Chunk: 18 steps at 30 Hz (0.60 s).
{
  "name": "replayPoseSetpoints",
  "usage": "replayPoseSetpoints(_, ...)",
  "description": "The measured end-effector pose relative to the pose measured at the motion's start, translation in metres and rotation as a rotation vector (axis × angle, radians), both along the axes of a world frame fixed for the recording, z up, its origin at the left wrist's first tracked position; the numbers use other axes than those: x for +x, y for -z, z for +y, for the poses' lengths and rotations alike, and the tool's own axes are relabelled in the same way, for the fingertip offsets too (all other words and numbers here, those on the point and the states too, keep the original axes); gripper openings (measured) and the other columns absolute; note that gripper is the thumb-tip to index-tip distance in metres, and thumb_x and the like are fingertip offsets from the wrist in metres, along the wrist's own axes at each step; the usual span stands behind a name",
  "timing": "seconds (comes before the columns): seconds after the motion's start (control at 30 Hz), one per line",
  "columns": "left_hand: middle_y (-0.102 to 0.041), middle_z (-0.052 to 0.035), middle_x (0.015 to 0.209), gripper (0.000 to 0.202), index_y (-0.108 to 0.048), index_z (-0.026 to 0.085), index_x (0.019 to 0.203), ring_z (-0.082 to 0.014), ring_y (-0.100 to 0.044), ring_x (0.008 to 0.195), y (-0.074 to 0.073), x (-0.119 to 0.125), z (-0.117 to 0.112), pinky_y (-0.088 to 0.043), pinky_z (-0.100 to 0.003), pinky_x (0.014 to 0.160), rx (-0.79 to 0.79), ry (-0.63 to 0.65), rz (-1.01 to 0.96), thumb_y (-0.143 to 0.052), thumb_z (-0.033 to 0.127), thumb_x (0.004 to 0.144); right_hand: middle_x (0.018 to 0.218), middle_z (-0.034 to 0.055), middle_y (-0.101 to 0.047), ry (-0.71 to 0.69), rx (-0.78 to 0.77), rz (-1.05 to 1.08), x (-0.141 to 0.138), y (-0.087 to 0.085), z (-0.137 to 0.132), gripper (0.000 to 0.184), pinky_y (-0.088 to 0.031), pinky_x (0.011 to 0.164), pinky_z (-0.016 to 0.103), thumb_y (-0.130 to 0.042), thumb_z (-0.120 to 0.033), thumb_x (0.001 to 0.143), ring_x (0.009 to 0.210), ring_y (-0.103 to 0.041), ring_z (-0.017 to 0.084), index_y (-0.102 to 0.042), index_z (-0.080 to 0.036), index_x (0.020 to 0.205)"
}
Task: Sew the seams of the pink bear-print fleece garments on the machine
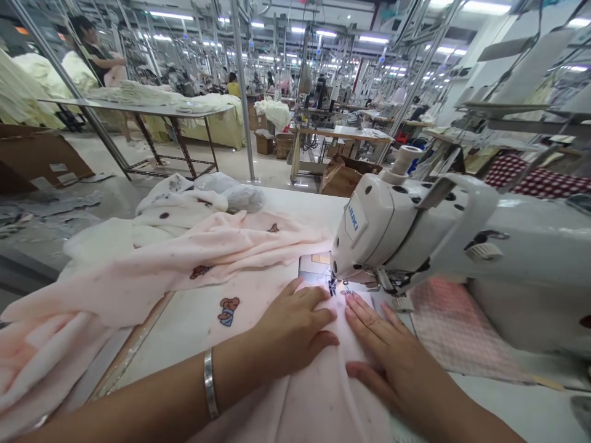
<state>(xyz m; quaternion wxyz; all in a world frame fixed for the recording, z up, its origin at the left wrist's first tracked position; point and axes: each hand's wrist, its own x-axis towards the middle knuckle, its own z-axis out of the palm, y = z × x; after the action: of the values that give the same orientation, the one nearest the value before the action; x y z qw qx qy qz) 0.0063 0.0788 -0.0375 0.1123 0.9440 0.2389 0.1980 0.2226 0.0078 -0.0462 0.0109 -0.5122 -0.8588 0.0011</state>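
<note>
Pale pink fabric (318, 394) with printed bears runs under the needle area of a white sewing machine (369, 221). On the left of the seam line, my left hand (298, 323) rests on the fabric with its fingers spread toward the presser foot (332, 287). My right hand (385, 344) lies flat on the cloth to the right, fingers stretched toward the foot and thumb apart. A lit patch surrounds the needle. More of the pink cloth (152, 277) is bunched on the left side of the table.
White fabric (180, 203) and a clear plastic bag (231, 189) lie behind the pink cloth. Pink checked fabric (462, 332) sits under the machine arm. Cardboard boxes (346, 175) stand beyond the table. A person (95, 58) is at the far left behind a fabric-laden table (161, 109).
</note>
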Motion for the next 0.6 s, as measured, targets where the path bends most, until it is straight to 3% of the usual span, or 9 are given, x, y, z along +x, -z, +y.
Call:
replayPoseSetpoints(0.13,-0.056,-0.0074,0.113,0.028,-0.060,0.022,0.100,-0.0214,-0.052,0.107,0.002,0.006,0.011,-0.023,-0.047,0.104,0.025,-0.041,0.007,-0.042,0.041,0.093,0.140,0.0152,-0.034,0.015,-0.092,0.014,0.006,-0.003,0.011,0.066,-0.030,0.102,0.060,-0.033,-0.054,0.090,0.129,-0.034,0.029,-0.024,-0.013,0.141)
replayPoseSetpoints(0.27,-0.058,-0.0083,0.113,0.032,-0.055,0.018,0.101,-0.0225,-0.053,0.107,0.005,0.010,0.020,-0.023,-0.047,0.106,-0.016,-0.099,0.021,-0.050,0.047,0.088,0.137,0.0155,-0.040,0.046,-0.135,0.016,0.007,-0.009,0.021,0.067,-0.040,0.098,0.054,-0.034,-0.057,0.089,0.126,-0.037,0.032,-0.032,-0.012,0.139)
replayPoseSetpoints(0.47,-0.049,-0.0172,0.130,0.054,-0.050,0.013,0.113,-0.0279,-0.036,0.128,0.011,0.014,0.033,-0.023,-0.049,0.108,-0.084,-0.184,0.052,-0.057,0.055,0.080,0.128,0.0119,-0.052,0.078,-0.058,-0.069,0.012,-0.006,0.032,0.054,-0.053,0.084,0.048,-0.034,-0.055,0.089,0.114,-0.052,0.034,-0.055,-0.020,0.124)
replayPoseSetpoints(0.6,-0.047,-0.0168,0.133,0.058,-0.047,0.011,0.120,-0.0267,-0.035,0.130,0.013,0.013,0.037,-0.020,-0.048,0.110,-0.084,-0.157,0.024,-0.054,0.054,0.083,0.129,0.0109,-0.052,0.080,0.019,-0.053,0.017,0.001,0.033,0.055,-0.055,0.081,0.045,-0.038,-0.057,0.086,0.110,-0.056,0.032,-0.050,-0.024,0.129)
